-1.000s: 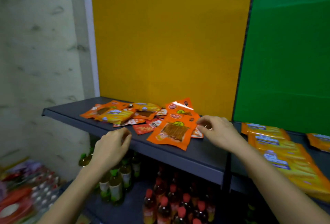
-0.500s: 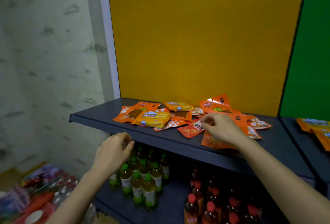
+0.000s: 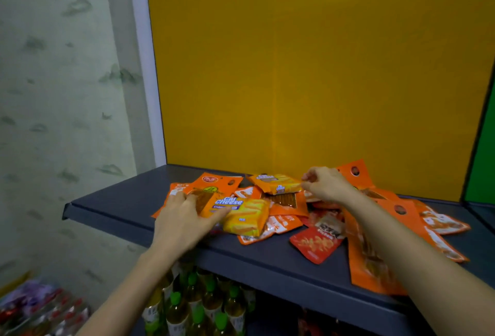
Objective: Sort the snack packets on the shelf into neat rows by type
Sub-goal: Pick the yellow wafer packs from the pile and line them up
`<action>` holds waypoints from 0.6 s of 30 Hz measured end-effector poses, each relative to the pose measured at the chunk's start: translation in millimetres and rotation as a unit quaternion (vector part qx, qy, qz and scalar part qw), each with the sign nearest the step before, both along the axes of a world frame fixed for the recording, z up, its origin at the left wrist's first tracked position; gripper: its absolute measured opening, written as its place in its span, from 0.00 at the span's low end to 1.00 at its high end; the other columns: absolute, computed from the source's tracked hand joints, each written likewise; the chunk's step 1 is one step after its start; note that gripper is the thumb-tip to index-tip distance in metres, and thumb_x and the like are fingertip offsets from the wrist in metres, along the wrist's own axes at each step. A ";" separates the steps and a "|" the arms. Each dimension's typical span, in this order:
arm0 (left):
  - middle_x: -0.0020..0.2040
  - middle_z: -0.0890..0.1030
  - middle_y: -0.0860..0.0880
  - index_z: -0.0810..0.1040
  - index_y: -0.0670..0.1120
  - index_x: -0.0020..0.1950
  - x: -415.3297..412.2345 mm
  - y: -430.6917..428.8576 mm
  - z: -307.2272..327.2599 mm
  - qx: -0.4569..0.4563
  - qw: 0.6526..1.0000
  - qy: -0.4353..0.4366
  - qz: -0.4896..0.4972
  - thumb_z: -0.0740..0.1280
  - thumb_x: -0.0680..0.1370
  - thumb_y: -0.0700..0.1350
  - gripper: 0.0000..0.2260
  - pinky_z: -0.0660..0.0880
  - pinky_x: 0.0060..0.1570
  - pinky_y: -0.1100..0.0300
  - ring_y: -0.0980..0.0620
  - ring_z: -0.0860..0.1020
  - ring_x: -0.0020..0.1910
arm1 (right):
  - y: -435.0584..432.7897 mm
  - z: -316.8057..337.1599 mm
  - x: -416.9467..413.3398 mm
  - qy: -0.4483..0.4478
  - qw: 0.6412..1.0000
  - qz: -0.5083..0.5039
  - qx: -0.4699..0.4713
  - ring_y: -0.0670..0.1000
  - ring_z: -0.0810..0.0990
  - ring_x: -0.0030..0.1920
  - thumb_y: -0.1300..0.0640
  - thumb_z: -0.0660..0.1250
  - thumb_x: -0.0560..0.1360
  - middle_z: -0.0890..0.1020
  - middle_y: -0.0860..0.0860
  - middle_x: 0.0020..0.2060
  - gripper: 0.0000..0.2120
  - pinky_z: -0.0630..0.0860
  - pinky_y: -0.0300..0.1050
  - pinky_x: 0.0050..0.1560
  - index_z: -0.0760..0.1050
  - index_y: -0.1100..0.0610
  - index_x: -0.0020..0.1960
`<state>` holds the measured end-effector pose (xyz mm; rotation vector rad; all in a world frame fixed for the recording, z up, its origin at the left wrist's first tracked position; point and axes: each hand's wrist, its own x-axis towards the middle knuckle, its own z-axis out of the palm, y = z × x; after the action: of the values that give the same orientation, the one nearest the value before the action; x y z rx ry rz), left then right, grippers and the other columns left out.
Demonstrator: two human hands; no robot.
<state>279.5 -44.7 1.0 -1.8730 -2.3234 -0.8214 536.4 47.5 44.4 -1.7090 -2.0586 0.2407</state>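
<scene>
A jumble of snack packets lies on the dark shelf (image 3: 112, 209). My left hand (image 3: 182, 220) lies over the left end of a yellow cheese packet (image 3: 246, 215), thumb along its front edge and fingers on the orange pouch (image 3: 214, 183) behind it. My right hand (image 3: 325, 185) is curled, its fingertips pinching the right end of a second yellow cheese packet (image 3: 276, 185) at the back. Flat orange pouches (image 3: 396, 209) spread to the right under my right forearm. A small red packet (image 3: 316, 244) lies near the front, with white-and-orange sachets (image 3: 278, 224) beside it.
A yellow back panel (image 3: 308, 67) closes the shelf, and a green panel (image 3: 482, 175) begins at the far right. Green-capped bottles (image 3: 198, 309) stand on the lower shelf. Wrapped goods (image 3: 37, 306) lie on the floor at lower left, by a pale wall.
My left hand rose from the shelf's front edge onto the near cheese packet. My right hand moved from the front packets back to the rear cheese packet. The view shifted left and closer.
</scene>
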 end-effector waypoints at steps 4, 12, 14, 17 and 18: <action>0.61 0.76 0.49 0.75 0.49 0.59 0.8 1.1 2.0 -0.103 0.994 -0.021 -0.022 0.51 0.47 0.84 0.54 0.73 0.59 0.51 0.48 0.74 0.59 | 7.0 2.4 -2.0 0.002 0.999 -0.002 -0.038 0.57 0.74 0.63 0.47 0.65 0.75 0.76 0.58 0.63 0.23 0.71 0.48 0.61 0.72 0.61 0.64; 0.53 0.73 0.52 0.65 0.46 0.62 5.7 -14.8 10.9 -0.163 0.970 -0.163 -0.078 0.71 0.57 0.69 0.42 0.74 0.49 0.60 0.53 0.75 0.51 | 18.4 -1.0 -7.0 0.012 0.993 -0.007 -0.114 0.58 0.72 0.64 0.38 0.64 0.72 0.72 0.61 0.66 0.36 0.69 0.45 0.54 0.68 0.65 0.67; 0.53 0.73 0.53 0.64 0.47 0.60 3.6 -11.0 10.9 -0.160 0.965 -0.188 -0.089 0.73 0.59 0.65 0.39 0.73 0.46 0.62 0.54 0.75 0.50 | 26.8 -4.1 -12.8 0.017 0.989 -0.009 -0.145 0.58 0.71 0.66 0.36 0.65 0.71 0.70 0.61 0.68 0.39 0.69 0.46 0.58 0.66 0.66 0.68; 0.55 0.74 0.53 0.63 0.48 0.61 -4.2 -4.1 11.6 -0.167 0.953 -0.226 -0.114 0.75 0.53 0.65 0.44 0.75 0.48 0.61 0.54 0.76 0.51 | 33.4 -5.6 -19.4 0.032 0.979 -0.018 -0.203 0.58 0.67 0.70 0.35 0.66 0.68 0.65 0.59 0.72 0.45 0.68 0.49 0.64 0.61 0.65 0.72; 0.54 0.76 0.53 0.64 0.49 0.60 -8.0 -1.0 11.7 -0.164 0.947 -0.249 -0.124 0.75 0.47 0.67 0.47 0.76 0.49 0.59 0.54 0.77 0.51 | 35.4 -5.6 -20.9 0.033 0.976 -0.022 -0.214 0.58 0.67 0.70 0.34 0.67 0.67 0.64 0.59 0.73 0.47 0.67 0.49 0.65 0.59 0.65 0.73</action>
<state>271.6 -45.7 12.8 -2.3667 -2.6826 -1.1046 515.4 82.9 38.8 -1.9552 -2.0193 0.7642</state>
